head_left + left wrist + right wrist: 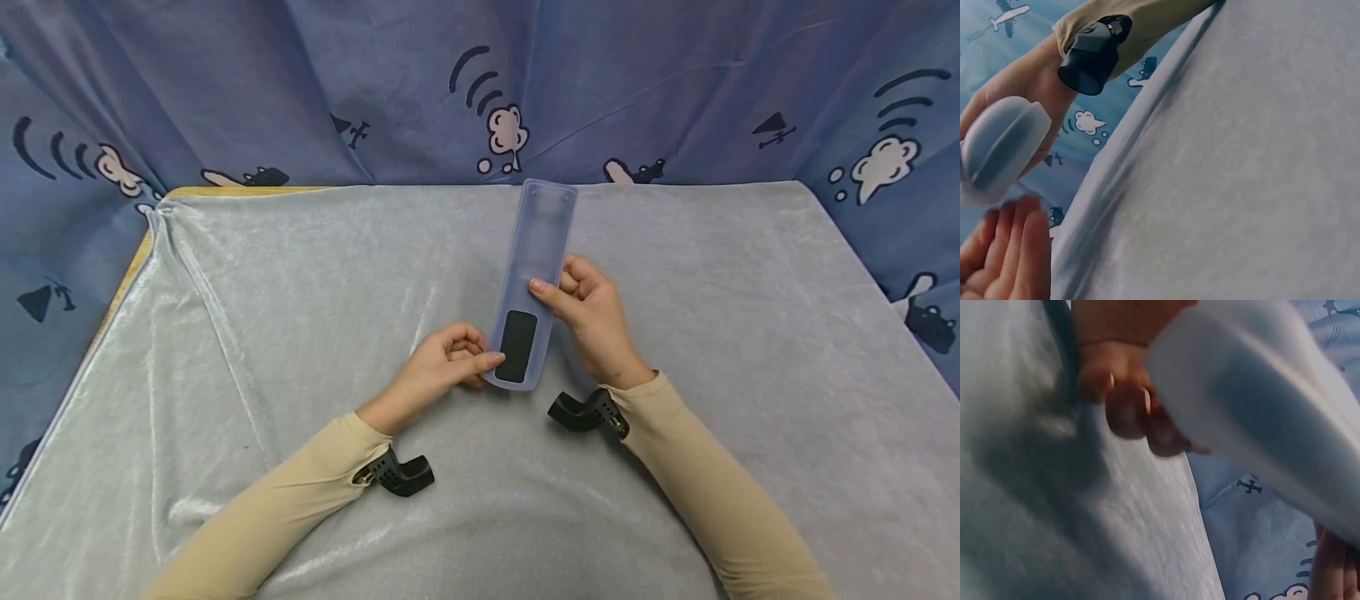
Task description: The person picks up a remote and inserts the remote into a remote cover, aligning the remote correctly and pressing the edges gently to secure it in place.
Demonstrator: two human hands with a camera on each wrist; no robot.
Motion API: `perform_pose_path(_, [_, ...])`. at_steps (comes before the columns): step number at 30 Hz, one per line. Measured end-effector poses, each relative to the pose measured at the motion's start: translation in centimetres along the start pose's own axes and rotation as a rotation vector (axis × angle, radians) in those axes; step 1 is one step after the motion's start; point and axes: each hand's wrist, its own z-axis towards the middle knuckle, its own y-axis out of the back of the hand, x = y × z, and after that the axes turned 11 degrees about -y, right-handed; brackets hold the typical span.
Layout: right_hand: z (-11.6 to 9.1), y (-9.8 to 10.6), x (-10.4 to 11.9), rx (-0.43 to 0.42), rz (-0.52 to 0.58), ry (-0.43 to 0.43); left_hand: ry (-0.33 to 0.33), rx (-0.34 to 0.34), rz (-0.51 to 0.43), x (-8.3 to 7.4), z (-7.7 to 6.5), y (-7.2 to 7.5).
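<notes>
A long, narrow, translucent bluish plastic case (pixel 538 242) with rounded ends is held up in the middle of the head view, tilted slightly to the right. Near its lower end is a black rounded rectangle (pixel 517 343). My left hand (pixel 450 358) pinches the lower left edge, its thumb on the face beside the black patch. Higher up, my right hand (pixel 592 312) grips the right edge, thumb on the face and fingers behind. The left wrist view shows the case's end (pixel 1004 150) between both hands. In the right wrist view the case (pixel 1272 406) is blurred.
Grey velvety cloth (pixel 337 267) covers the table. A blue patterned curtain (pixel 420 92) hangs behind and at both sides. Black wrist cameras stick out from the left sleeve (pixel 300 475) and the right sleeve (pixel 705 467). A yellow table edge (pixel 247 190) shows at the back left.
</notes>
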Motion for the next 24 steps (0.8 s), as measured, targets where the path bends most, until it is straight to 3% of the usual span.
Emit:
perform_pose_path(4, [-0.2, -0.3, -0.2, 0.035, -0.004, -0.020, 0.006, 0.077, -0.019, -0.1, -0.1, -0.2])
perform_pose_path(11, [-0.3, -0.5, -0.5, 0.075, -0.018, -0.029, 0.022, 0.077, -0.071, 0.0, -0.1, -0.1])
perform_pose_path(17, [0.0, 0.2, -0.6, 0.179, 0.130, -0.020, 0.037, 0.074, -0.134, 0.2, 0.0, 0.1])
perform_pose_path(24, [0.3, 0.8, -1.0, 0.364, 0.291, -0.051, 0.041, 0.130, -0.268, 0.1, -0.2, 0.4])
